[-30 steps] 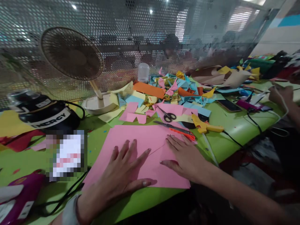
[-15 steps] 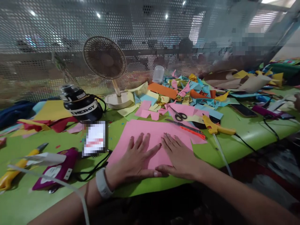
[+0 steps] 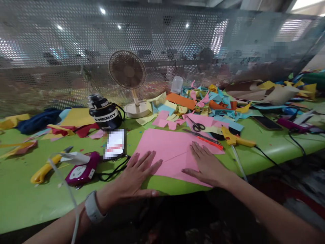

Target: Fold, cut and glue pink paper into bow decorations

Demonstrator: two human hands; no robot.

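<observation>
A large sheet of pink paper [image 3: 170, 149] lies flat at the front edge of the green table, a thin line or crease running across it. My left hand [image 3: 137, 176] is open on the sheet's left side, fingers spread, thumb over the table's edge. On the right side, my right hand [image 3: 207, 164] rests open and flat, its fingertips close to the orange-and-dark cutting tool [image 3: 209, 142]. Black-handled scissors [image 3: 198, 126] lie on pink scraps just behind the sheet. Neither hand holds anything.
A yellow glue gun [image 3: 235, 138] with its cord lies at right. Left are a phone [image 3: 114, 144], a purple power strip [image 3: 83, 171] and a yellow-handled tool [image 3: 48, 167]. Behind stand a black bottle [image 3: 105, 113], a fan [image 3: 128, 70] and heaped paper scraps [image 3: 213, 100].
My hands have moved apart across the pink paper, left hand to the left and right hand to the right, baring its middle. The camera view has shifted left.
</observation>
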